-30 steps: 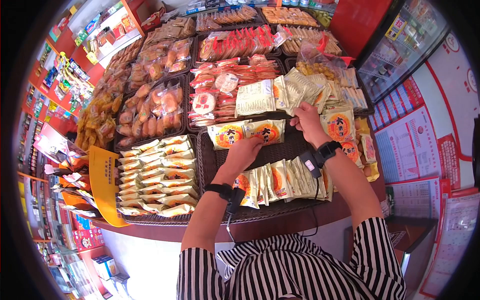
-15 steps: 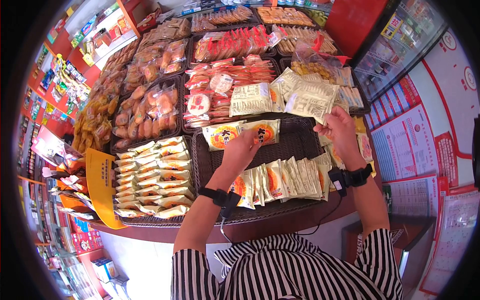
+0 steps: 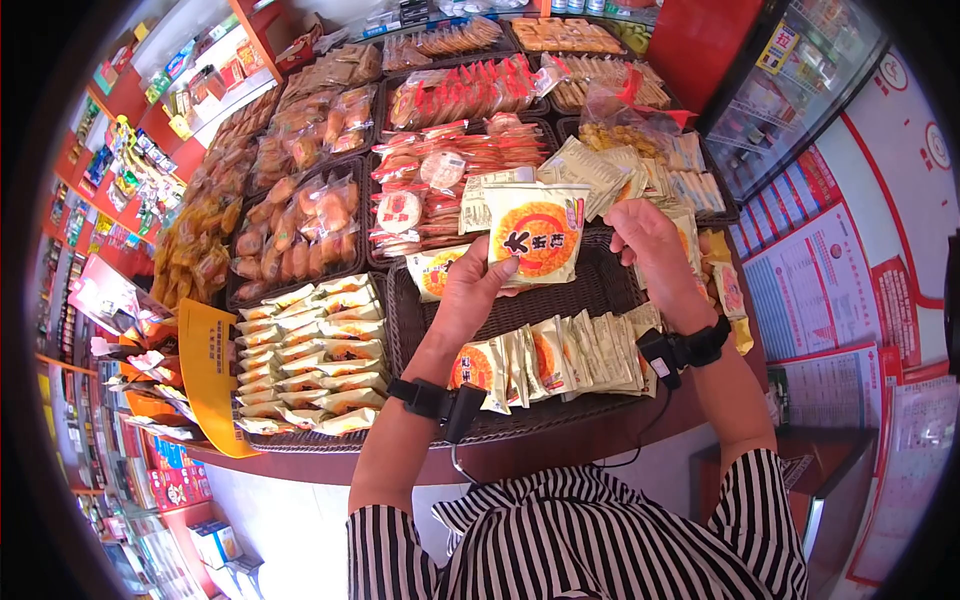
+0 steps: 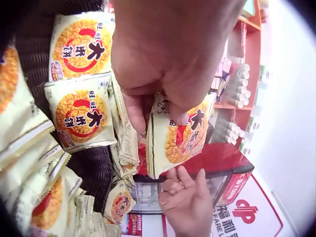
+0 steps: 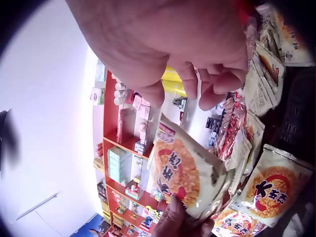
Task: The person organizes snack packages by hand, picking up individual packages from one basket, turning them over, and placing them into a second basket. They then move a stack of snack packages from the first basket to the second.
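Note:
My left hand point(image 3: 472, 292) pinches a cream rice cracker packet point(image 3: 545, 238) by its near corner, thumb on the printed front. It holds the packet up over a dark wicker basket point(image 3: 612, 285), orange cracker picture facing me. In the right wrist view, my right hand point(image 5: 173, 54) is just off the packet's far end, fingers loosely bent with nothing between them. Beneath the held packet, two matching packets point(image 4: 81, 112) lie face up side by side, as the left wrist view shows. A row of upright packets point(image 3: 560, 358) fills the basket's near side.
Left of the basket, more cream packets point(image 3: 315, 350) stand in tight rows. Behind are red-wrapped crackers point(image 3: 440, 170) and a loose pile of cream packets point(image 3: 590, 170). Bagged buns point(image 3: 300, 230) sit at the left, and a yellow sign point(image 3: 215, 380) rises at the front left.
The right hand lifted a packet from the pile, back side showing, and brought it leftward. Now the left hand, earlier at the lying packets, holds a packet face up; the right hand has let go.

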A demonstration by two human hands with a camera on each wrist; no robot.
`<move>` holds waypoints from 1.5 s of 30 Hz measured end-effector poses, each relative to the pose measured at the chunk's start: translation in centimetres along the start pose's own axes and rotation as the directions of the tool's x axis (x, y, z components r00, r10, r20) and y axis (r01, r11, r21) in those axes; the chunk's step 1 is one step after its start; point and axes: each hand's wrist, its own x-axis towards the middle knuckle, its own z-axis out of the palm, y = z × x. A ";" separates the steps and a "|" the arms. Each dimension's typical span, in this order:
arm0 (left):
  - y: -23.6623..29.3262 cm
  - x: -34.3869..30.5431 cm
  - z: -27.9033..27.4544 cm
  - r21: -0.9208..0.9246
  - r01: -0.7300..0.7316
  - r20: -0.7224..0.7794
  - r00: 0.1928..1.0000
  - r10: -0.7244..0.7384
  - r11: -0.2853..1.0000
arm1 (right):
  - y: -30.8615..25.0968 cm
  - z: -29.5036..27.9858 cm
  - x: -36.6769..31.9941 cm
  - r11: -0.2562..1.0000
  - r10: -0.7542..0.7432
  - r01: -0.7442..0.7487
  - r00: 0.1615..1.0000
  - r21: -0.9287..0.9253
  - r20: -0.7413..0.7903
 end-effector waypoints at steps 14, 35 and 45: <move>3.3 1.4 1.3 0.781 -0.304 0.182 0.947 0.266 0.545 | -1.2 0.7 0.2 0.577 -0.455 0.447 0.871 -0.683 0.186; -4.1 3.2 0.1 0.996 -0.014 0.018 0.999 0.042 -0.085 | 4.5 -5.6 2.4 0.503 -0.329 0.149 0.944 -0.851 -0.029; -4.5 1.3 -0.2 0.996 -0.092 0.090 0.986 0.138 0.010 | 8.0 -3.2 4.3 0.738 -0.171 0.102 0.985 -0.668 -0.038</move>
